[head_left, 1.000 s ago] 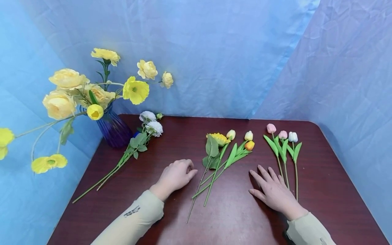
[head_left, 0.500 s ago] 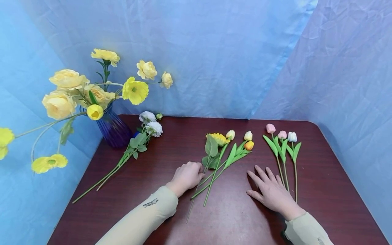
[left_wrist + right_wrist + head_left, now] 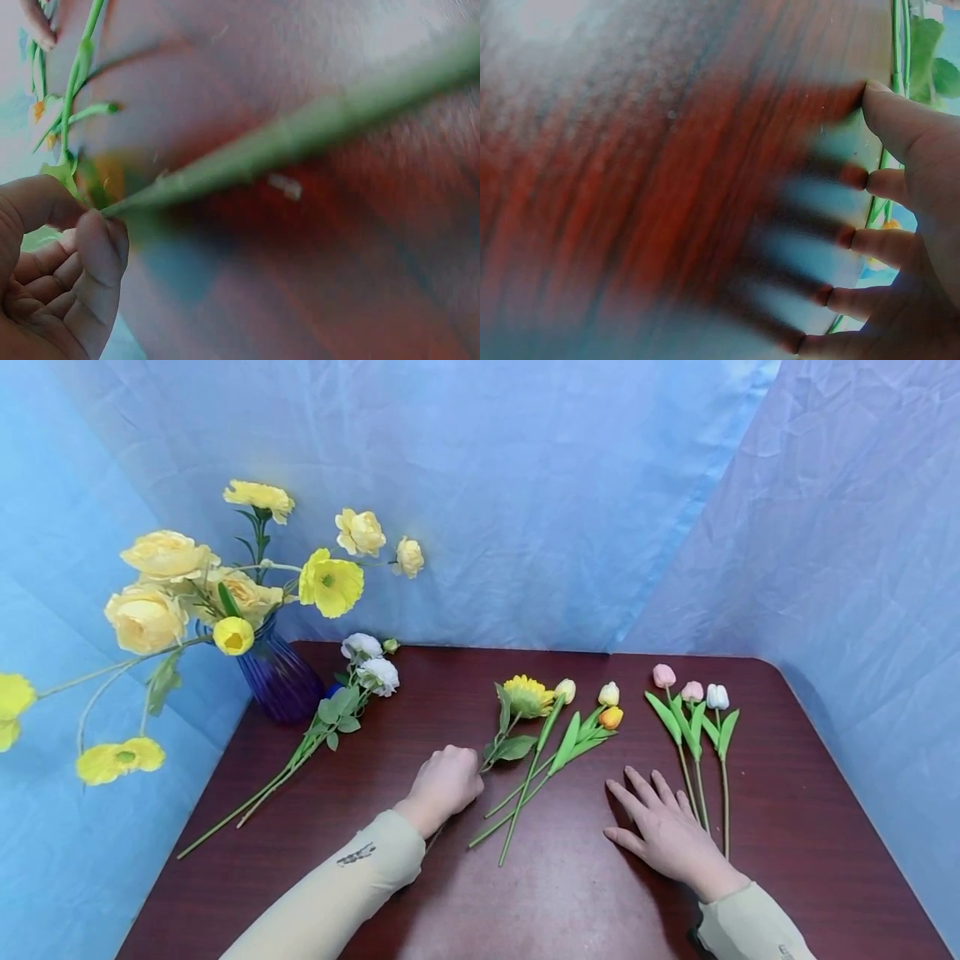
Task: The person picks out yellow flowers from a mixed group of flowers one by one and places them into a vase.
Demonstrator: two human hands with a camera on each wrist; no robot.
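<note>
My left hand pinches the stem of a yellow sunflower with green leaves, near the middle of the table. In the left wrist view, the green stem runs from between thumb and fingers toward the upper right. Just right of the sunflower lie tulips in white, pale yellow and orange, their stems crossing. My right hand rests on the tabletop with fingers spread, as the right wrist view also shows. Beside it lie two pink tulips and a white tulip.
At the back left stands a blue-purple glass vase full of yellow flowers, some reaching far out to the left. White flowers on long stems lie beside it. Blue cloth hangs behind the dark red-brown table.
My left hand moved right to the sunflower stem, took hold of it and drew slightly back left. The sunflower has turned, its stem shifting off the tulip stems. My right hand barely moved.
</note>
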